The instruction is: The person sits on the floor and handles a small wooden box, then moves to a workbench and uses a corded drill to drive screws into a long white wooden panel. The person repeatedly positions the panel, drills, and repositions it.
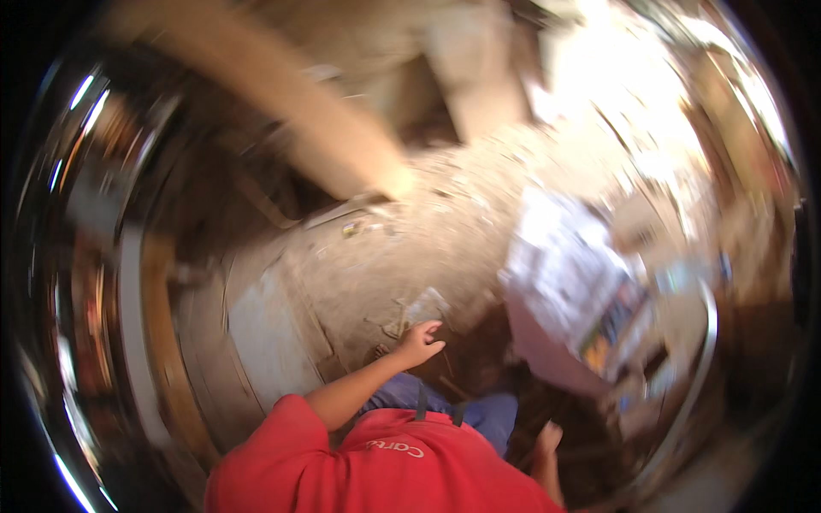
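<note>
1. Two bare hands show, neither plainly holding anything; the left hand (pixel 419 344) has its fingers loosely curled, thumb apart from them, with no object visible between; the right hand (pixel 550 438) is low and blurred, so I cannot tell whether its fingers are open or closed.
2. One pale scrap (pixel 428 305) lies on the littered floor (pixel 410 248) just beyond the left fingertips; a reach there could catch grit or a hidden sharp edge, since the ground is strewn with small debris and the fingers are bare.
3. White crumpled sheets (pixel 560 256) lie over a pinkish box (pixel 547 342), ahead of the right hand; they look loose, so a pull at one side could slide them off; the cause would be the lack of any visible fastening.
4. Footing is a risk, in my judgement; a flat grey board (pixel 265 333) lies at the left and could shift or tip if stepped on.
5. A thick brown post (pixel 342 162) slants across the space ahead; a forward lean could bring a knock, though blur hides how near it is.
6. At the right, a white curved strip (pixel 710 316) could snag a sleeve or foot; whether it is fixed, I cannot tell.
</note>
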A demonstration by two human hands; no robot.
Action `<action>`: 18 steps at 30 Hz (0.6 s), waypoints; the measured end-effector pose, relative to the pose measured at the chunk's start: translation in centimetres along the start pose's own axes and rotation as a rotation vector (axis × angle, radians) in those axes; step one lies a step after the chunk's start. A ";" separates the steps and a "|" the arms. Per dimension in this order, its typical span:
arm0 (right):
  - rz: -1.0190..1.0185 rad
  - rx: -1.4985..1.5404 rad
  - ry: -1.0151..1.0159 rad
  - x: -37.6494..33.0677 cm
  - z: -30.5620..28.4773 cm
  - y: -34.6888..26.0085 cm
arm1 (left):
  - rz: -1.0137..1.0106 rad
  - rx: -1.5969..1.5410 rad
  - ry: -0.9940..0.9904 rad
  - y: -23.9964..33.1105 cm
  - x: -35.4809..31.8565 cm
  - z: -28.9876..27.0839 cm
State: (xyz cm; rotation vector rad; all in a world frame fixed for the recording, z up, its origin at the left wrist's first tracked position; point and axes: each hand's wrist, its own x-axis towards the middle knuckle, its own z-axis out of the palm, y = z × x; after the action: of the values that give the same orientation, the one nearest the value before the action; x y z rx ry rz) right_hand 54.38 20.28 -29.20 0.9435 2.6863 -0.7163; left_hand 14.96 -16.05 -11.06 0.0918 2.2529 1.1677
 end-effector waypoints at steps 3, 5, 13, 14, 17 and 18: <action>-0.311 -0.326 -0.274 2.1 1.4 -8.5 | -0.147 0.159 0.502 -20.1 -6.0 -11.9; -0.470 -0.428 -0.385 6.4 1.6 -18.3 | -0.375 0.204 0.731 -32.0 -12.1 -14.7; -0.714 -0.310 -0.584 15.1 12.3 -65.4 | -0.980 -0.302 0.701 -38.2 -33.5 -31.1; -0.757 -0.332 -0.612 14.6 13.9 -69.9 | -0.991 -0.419 0.759 -40.4 -34.7 -30.3; -0.861 -0.394 -0.698 12.4 18.9 -81.0 | -1.030 -0.705 0.889 -48.5 -36.1 -26.8; -0.886 -0.435 -0.738 11.3 20.7 -84.2 | -1.077 -0.794 0.893 -51.2 -36.6 -24.9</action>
State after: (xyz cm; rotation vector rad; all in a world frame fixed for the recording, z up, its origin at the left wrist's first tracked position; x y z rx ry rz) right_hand -6.88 -41.25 -19.22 -0.5716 2.2900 -0.4266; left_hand 42.13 -77.04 -22.00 -1.9790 1.6840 1.4168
